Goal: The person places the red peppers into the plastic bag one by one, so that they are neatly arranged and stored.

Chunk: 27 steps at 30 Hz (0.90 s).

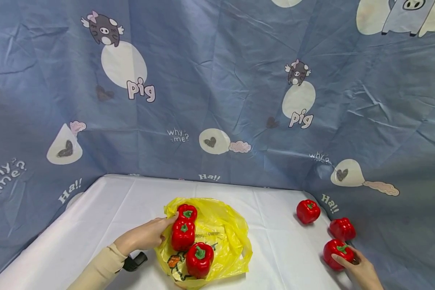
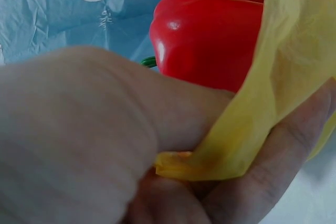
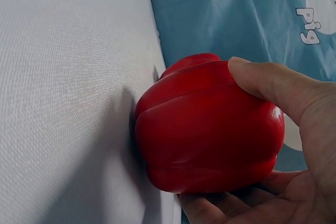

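Three red peppers lie on the spread yellow plastic bag (image 1: 232, 237): one at its back left, a second pepper (image 1: 183, 235) just in front, a third (image 1: 199, 259) nearer the front. My left hand (image 1: 146, 234) grips the bag's left edge; in the left wrist view the yellow film (image 2: 231, 145) runs between thumb and fingers, beside a red pepper (image 2: 210, 35). At the right, my right hand (image 1: 362, 270) holds a red pepper (image 1: 335, 253), thumb on one side and fingers on the other. The right wrist view shows this pepper (image 3: 210, 129) close to the white cloth.
Two more red peppers, one at the back right (image 1: 308, 211) and another (image 1: 342, 229) behind the held one, lie near the right edge of the white-covered table (image 1: 275, 241). A blue printed curtain (image 1: 217, 88) stands behind and along both sides.
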Each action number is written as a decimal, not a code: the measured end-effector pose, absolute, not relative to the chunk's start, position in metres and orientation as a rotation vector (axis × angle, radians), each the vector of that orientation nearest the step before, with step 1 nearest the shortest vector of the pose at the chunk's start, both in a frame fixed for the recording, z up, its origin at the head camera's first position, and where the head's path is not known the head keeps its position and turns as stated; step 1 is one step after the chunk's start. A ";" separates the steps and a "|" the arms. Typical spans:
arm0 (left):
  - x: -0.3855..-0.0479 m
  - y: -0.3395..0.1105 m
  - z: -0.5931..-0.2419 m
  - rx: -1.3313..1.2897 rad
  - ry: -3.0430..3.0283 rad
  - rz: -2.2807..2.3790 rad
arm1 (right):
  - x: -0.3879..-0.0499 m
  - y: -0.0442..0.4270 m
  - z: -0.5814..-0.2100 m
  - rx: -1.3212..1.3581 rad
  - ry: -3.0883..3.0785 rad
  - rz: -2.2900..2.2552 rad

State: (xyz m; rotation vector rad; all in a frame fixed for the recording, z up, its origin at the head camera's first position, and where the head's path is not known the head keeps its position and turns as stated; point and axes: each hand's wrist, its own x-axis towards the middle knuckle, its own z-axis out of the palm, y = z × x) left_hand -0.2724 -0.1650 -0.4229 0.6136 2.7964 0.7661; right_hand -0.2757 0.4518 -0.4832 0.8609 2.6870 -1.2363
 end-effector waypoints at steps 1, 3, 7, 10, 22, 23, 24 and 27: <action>-0.272 -0.165 -0.423 0.612 2.797 0.767 | -0.277 0.453 -0.484 0.855 2.687 -1.233; -0.272 -0.165 -0.423 0.618 2.797 0.769 | -0.278 0.455 -0.486 0.846 2.688 -1.226; -0.272 -0.166 -0.423 0.630 2.793 0.777 | -0.278 0.454 -0.485 0.848 2.686 -1.211; -0.273 -0.166 -0.423 0.635 2.788 0.784 | -0.277 0.451 -0.483 0.874 2.683 -1.218; -0.273 -0.167 -0.424 0.663 2.785 0.808 | -0.275 0.447 -0.478 0.846 2.688 -1.273; -0.273 -0.167 -0.424 0.663 2.788 0.806 | -0.275 0.447 -0.478 0.846 2.691 -1.265; -0.273 -0.167 -0.425 0.665 2.794 0.806 | -0.275 0.447 -0.478 0.834 2.693 -1.251; -0.273 -0.167 -0.425 0.663 2.808 0.804 | -0.277 0.450 -0.479 0.803 2.706 -1.209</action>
